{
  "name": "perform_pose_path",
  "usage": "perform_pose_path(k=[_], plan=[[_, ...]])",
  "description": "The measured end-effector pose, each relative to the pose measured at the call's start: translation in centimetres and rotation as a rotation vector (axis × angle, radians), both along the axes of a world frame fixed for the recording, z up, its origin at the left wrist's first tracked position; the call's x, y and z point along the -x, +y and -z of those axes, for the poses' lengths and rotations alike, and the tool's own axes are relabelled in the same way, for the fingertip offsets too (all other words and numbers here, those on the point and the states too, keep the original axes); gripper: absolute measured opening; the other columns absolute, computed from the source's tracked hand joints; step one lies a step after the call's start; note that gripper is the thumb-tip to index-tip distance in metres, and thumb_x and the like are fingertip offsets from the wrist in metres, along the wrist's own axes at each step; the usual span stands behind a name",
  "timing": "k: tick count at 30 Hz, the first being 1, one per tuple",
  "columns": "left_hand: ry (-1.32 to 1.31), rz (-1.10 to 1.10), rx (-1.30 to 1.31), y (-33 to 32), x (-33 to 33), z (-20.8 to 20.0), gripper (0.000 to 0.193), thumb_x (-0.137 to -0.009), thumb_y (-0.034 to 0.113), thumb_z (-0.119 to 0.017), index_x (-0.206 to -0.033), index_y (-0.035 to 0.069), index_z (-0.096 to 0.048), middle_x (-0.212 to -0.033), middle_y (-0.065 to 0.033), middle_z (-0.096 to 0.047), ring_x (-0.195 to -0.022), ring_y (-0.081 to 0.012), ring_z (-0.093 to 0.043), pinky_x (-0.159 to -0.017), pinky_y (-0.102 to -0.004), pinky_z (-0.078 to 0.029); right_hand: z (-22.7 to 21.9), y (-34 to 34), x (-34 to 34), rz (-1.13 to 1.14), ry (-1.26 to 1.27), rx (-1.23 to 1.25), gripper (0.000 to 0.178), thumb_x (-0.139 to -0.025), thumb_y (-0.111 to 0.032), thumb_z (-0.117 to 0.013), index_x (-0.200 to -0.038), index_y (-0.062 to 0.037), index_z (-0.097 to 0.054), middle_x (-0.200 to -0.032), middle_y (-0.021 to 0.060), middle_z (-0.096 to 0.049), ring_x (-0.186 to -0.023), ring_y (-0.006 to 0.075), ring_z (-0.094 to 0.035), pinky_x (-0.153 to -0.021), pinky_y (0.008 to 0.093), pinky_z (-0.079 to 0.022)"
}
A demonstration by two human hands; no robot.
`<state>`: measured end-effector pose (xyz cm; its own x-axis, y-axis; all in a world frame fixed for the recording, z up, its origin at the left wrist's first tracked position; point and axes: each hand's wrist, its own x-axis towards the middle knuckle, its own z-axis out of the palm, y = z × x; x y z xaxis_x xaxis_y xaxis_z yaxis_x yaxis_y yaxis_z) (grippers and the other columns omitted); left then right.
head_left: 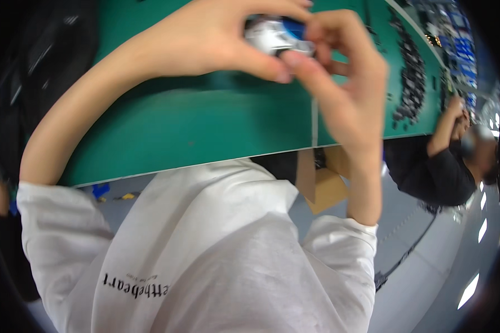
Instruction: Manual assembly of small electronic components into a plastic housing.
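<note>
A small silver-and-blue object (273,38) is held up over the green table, at the top of the view. Motion blurs it, and its exact kind cannot be made out. My left hand (219,41) curves around its left side, with the thumb below and the fingers above. From the right, my right hand (353,72) grips the same object with bent fingers and thumb. Both thumb tips come close together at its lower edge. The fingers partly cover the object.
The green tabletop (205,119) ends in a pale edge before me. Many small black parts (412,77) lie in a band at right. Black plastic (53,66) covers the left. A cardboard box (330,188) stands below the table. A co-worker in black (433,169) works at right.
</note>
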<state>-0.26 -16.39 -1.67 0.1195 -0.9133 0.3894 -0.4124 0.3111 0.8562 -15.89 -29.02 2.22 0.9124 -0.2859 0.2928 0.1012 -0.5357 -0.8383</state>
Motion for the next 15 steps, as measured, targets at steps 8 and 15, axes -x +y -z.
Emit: perform_pose_path(k=[8, 15], plan=[[0.335, -0.165, -0.213, 1.7, 1.8, -1.7, 0.052, -0.057, 0.0, -0.076, -0.108, 0.003, -0.069, -0.127, -0.0123, -0.065, -0.122, -0.0307, -0.056, -0.107, -0.0371, -0.04, 2.9, -0.1, -0.8, -0.044, -0.184, 0.042, 0.025, -0.074, -0.007, -0.077, -0.09, -0.0065, -0.059, -0.078, -0.0002, -0.053, -0.064, 0.0095, -0.044, -0.055, 0.0225, -0.04], [0.069, -0.081, -0.241, 1.3, 1.2, -1.1, 0.057, -0.056, 0.007, -0.079, -0.112, 0.005, -0.069, -0.125, -0.01, -0.066, -0.125, -0.03, -0.056, -0.114, -0.045, -0.034, 2.8, -1.1, 0.1, -0.053, -0.09, 0.117, 0.018, -0.078, -0.007, -0.074, -0.093, -0.0058, -0.064, -0.079, 0.0008, -0.058, -0.064, 0.0101, -0.046, -0.059, 0.0231, -0.041]])
